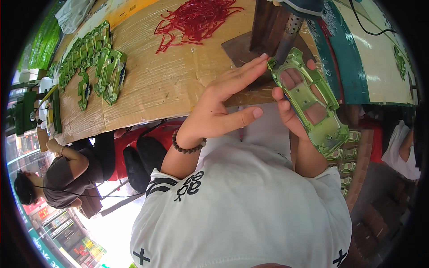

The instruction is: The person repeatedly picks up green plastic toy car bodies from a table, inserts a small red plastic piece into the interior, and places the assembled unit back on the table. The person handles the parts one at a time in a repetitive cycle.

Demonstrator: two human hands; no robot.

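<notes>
My right hand grips a shiny green toy car body shell from below and behind, its fingers showing at the shell's edges and through its window openings. The shell is tilted, its far end beneath a perforated metal nozzle; whether they touch cannot be told. My left hand is open with fingers stretched and thumb apart. Its fingertips come close to the shell's far left corner, and contact there is unclear. A dark beaded bracelet circles my left wrist.
Red thin strips lie heaped on the cardboard-covered table. Green shells stand in rows at the left. A brown metal stand rises beside the nozzle. More green parts fill a box below right. Another person sits at left.
</notes>
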